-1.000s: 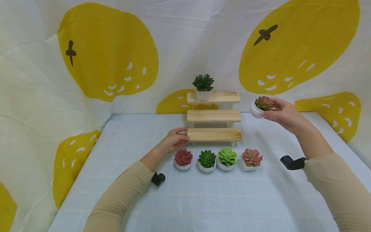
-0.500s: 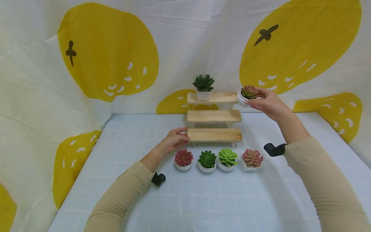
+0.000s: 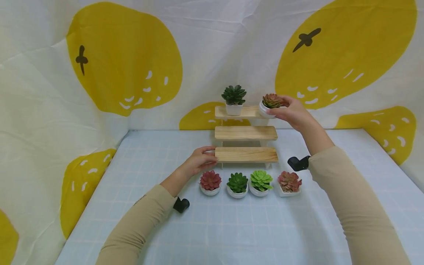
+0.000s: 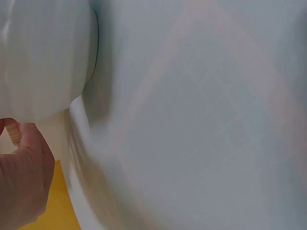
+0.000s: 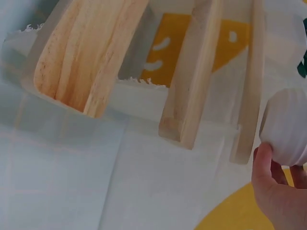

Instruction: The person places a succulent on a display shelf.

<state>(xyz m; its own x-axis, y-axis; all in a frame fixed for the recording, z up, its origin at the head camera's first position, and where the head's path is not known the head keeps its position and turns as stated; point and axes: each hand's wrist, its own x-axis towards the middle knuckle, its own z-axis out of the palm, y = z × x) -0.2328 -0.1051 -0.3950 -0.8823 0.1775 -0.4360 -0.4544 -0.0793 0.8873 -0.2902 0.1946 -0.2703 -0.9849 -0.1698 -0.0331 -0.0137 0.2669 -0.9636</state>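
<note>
Compared with the earlier frames, the right hand (image 3: 293, 113) has carried the brownish plant (image 3: 272, 101) in its white pot (image 3: 264, 111) leftward, from out beside the stand (image 3: 246, 133) to the right end of its top shelf (image 3: 250, 112). The left hand (image 3: 198, 161) has stayed at the left end of the stand's bottom shelf (image 3: 246, 154), and the row in front of the stand has kept its order.

There are six potted plants and three shelves. One dark plant (image 3: 233, 95) stands on the left part of the top shelf; the brownish one is in the right hand. Four are on the table (image 3: 232, 228) before the stand, left to right: a red plant (image 3: 210, 180), a green plant (image 3: 237, 182), a light green plant (image 3: 261, 180) and a pink plant (image 3: 289, 181).

The right arm reaches up past the stand's right side, thumb and fingers clamped round the pot; whether its base touches the shelf I cannot tell. The left arm comes in from the stand's left, lower down, with the thumb and fingers pinching the bottom shelf's end
</note>
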